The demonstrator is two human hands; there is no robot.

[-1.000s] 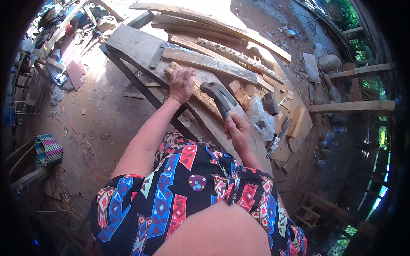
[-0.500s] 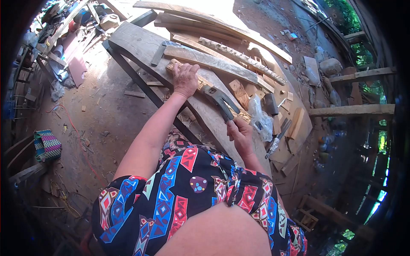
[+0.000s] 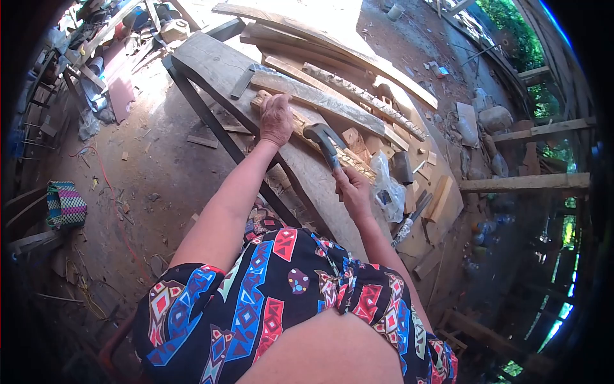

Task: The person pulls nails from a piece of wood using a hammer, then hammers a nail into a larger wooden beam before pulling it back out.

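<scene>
My left hand (image 3: 277, 120) is closed round the upper end of a long, rough-hewn strip of wood (image 3: 348, 159), pressing it against the thick plank bench (image 3: 220, 64). My right hand (image 3: 353, 189) grips the handle of a hand adze (image 3: 328, 144). The adze's curved head lies over the middle of the strip, a short way right of my left hand. Chopped facets show along the strip's light surface. My right palm hides the lower end of the handle.
Beyond the strip lie a grey board (image 3: 313, 95), a try square (image 3: 244, 80) and a carved pale stick (image 3: 364, 96). A clear plastic bag (image 3: 387, 189) and a dark mallet-like block (image 3: 401, 168) sit at right. A woven basket (image 3: 65, 205) stands on the floor at left.
My right hand has moved slightly up and left with the adze, whose handle now points more directly toward me. My left hand keeps its hold on the strip. The view has shifted a little.
</scene>
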